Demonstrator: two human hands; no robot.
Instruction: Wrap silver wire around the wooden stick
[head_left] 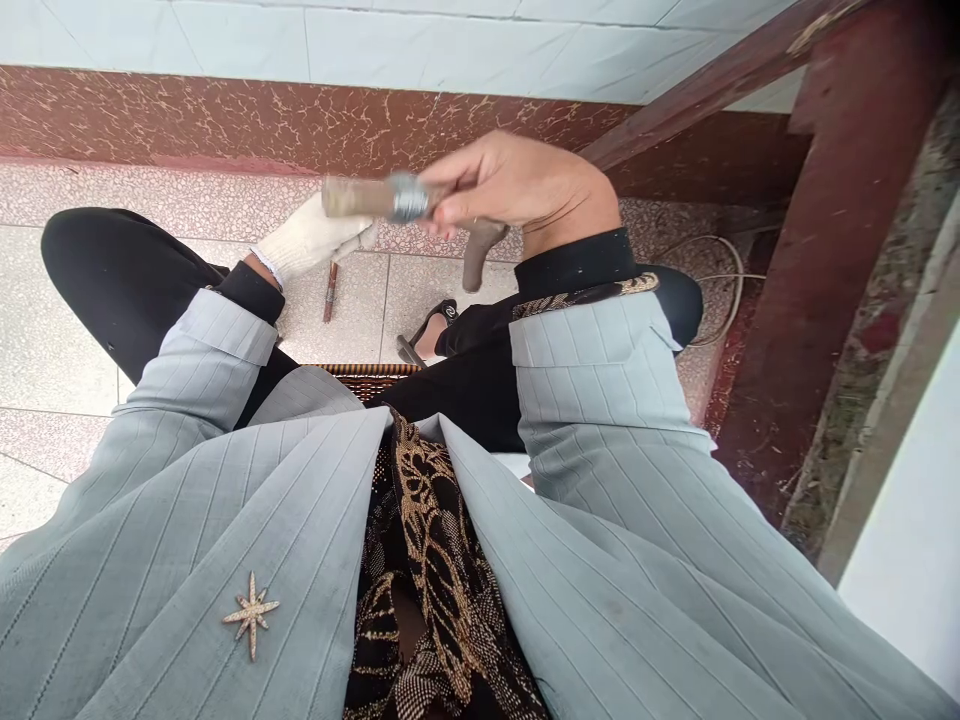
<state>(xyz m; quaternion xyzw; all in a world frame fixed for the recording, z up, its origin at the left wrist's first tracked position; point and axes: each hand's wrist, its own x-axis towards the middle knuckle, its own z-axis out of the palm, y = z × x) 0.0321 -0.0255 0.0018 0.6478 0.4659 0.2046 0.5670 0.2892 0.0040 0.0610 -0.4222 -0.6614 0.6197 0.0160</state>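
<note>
My bare right hand (517,185) is closed around a tool with a brown wooden handle (356,196) and a metal collar (409,196); the handle points left. A curved dark part (480,250) of the tool hangs below my fingers. My left hand (307,240), in a white knit glove, is held just under the handle, fingers curled; what it grips, if anything, is hidden. A small brown stick-like tool (328,292) lies on the tiled floor below my left hand.
I sit with black-trousered knees spread over a speckled tile floor (67,360). A sandalled foot (435,325) rests on the floor. A maroon tiled skirting (225,115) runs along the wall ahead. Dark red wooden posts (817,250) stand at right, with a cord (731,270) nearby.
</note>
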